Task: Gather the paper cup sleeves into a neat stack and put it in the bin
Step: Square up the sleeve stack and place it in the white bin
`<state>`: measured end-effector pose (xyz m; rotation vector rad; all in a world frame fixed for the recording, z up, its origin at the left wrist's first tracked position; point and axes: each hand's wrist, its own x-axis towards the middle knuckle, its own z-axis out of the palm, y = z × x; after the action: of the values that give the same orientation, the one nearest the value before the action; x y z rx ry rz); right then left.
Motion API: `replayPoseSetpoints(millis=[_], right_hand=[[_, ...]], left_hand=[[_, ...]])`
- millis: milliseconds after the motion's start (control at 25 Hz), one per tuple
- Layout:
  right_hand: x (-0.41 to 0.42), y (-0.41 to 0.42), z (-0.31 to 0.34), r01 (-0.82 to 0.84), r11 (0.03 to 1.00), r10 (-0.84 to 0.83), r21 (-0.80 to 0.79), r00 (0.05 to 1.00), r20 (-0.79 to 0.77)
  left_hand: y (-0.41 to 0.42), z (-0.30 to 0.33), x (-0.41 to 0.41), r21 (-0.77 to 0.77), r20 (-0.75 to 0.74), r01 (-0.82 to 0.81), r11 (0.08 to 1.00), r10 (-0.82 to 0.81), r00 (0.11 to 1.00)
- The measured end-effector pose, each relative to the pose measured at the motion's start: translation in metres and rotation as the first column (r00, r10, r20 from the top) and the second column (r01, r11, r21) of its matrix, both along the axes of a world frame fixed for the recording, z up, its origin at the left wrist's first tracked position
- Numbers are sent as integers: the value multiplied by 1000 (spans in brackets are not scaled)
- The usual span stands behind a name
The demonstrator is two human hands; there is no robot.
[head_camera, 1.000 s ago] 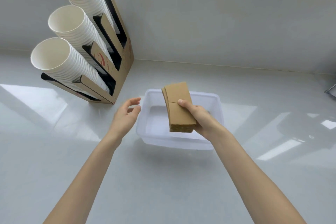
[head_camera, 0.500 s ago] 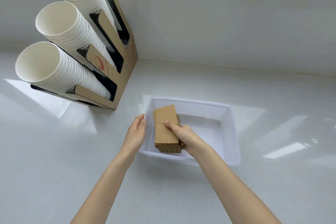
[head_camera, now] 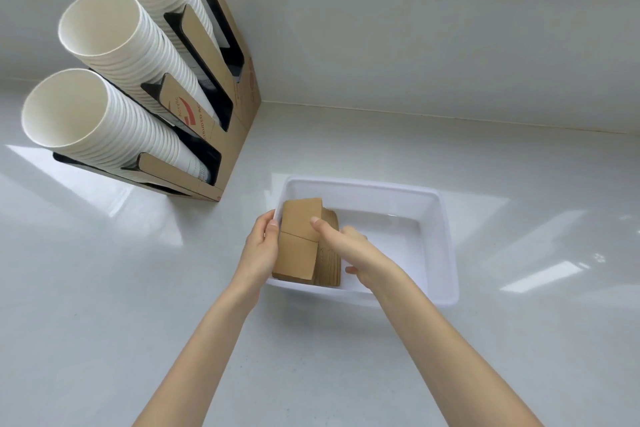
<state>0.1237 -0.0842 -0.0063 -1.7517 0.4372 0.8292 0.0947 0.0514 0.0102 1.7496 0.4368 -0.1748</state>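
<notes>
Setting down: the stack (head_camera: 299,243) stands on edge inside the bin (head_camera: 446,246), at its near-left corner.
Right hand (head_camera: 349,248): fingers clamped on the stack.
Left hand (head_camera: 261,248): fingers curled over the bin's left rim, bracing.
Risk: stack may fan or topple on release.
Hidden: stack's base, right fingertips.

Bright daylight; window glare on counter (head_camera: 104,288); wide-angle edge distortion.

Both hands — left hand (head_camera: 260,246), right hand (head_camera: 349,250) — hold sleeve stack (head_camera: 300,243) inside bin (head_camera: 446,246).
</notes>
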Motion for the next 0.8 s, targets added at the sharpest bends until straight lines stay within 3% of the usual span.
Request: replayPoseSetpoints(millis=[160, 440, 720, 800], right_hand=[[-1, 6, -1, -13, 1000, 14, -28, 1000, 17], [-5, 22, -4, -76, 990, 75, 122, 997, 9], [-7, 9, 10, -227, 974, 228, -20, 969, 97], [-9, -1, 19, -278, 959, 284, -59, 952, 118]], left_hand=[[0, -5, 0, -3, -15, -12, 1000, 12, 1000], [4, -17, 3, 16, -65, -3, 1000, 4, 998], [13, -5, 5, -46, -32, 51, 998, -52, 998], [21, -3, 9, 16, -55, 95, 995, -94, 994]])
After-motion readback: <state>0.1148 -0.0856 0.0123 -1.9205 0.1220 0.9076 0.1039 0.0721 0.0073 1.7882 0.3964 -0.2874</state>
